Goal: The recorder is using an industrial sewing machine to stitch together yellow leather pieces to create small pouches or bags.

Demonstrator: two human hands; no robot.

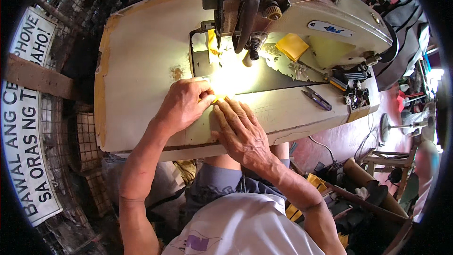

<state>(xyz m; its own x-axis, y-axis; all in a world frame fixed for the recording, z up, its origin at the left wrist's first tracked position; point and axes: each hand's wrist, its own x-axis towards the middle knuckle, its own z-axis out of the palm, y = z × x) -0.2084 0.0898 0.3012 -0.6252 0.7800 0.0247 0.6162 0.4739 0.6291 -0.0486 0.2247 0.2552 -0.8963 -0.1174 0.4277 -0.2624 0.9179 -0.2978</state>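
Observation:
Below the lit needle area of a sewing machine (302, 4), my left hand (181, 101) has its fingers curled and pinched on a small yellow piece (218, 98). Only a sliver of that piece shows, and glare blurs its edges; it looks like cloth. My right hand (243, 134) lies with fingers stretched forward, its fingertips touching or right beside the piece on the worktable (137, 66). A yellow strip (213, 49) rests behind, left of the needle. Under the machine's arm sits a folded yellow patch (292, 46).
Thread snips (317, 98) lie on the table to the right. Past them are a screwdriver (337, 82) and a small tray (361, 113) of metal parts. Wire mesh and a white sign (35, 156) stand at the left. A fan (386, 127) is at the far right.

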